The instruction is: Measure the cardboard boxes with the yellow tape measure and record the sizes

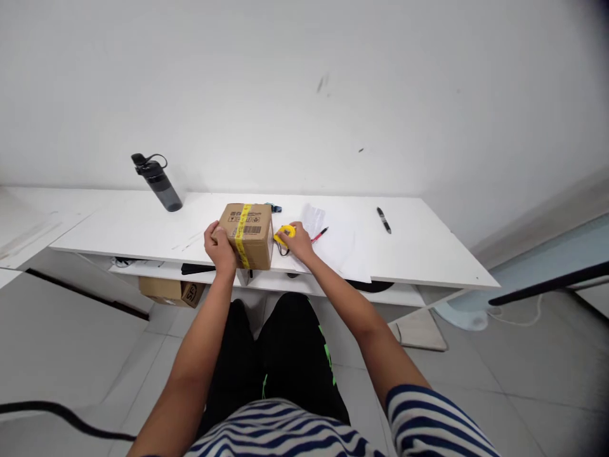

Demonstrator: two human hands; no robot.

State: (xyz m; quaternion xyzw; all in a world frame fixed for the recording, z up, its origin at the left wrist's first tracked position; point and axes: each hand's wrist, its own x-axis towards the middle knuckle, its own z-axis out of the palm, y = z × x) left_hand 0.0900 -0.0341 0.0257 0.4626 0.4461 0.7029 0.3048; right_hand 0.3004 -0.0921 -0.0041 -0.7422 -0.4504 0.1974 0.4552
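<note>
A brown cardboard box (254, 246) sits at the front edge of the white desk, with a yellow printed band running over its top and front. My left hand (221, 249) grips the box's left side, fingers curled around the edge. In my right hand (295, 242) is a yellow tape measure (284, 234), held close to the box's right side. A dark strap hangs beneath the tape measure. White paper sheets (345, 244) lie under and beside my right hand, with a red and black pen (320, 234) on them. Part of a small blue-black object (275, 208) shows behind the box.
A dark water bottle (162, 184) stands at the back left of the desk (428, 241). A black pen (383, 220) lies towards the right. Below, a shelf holds dark items, and another cardboard box (162, 290) is at the lower left. A white wall closes off the back.
</note>
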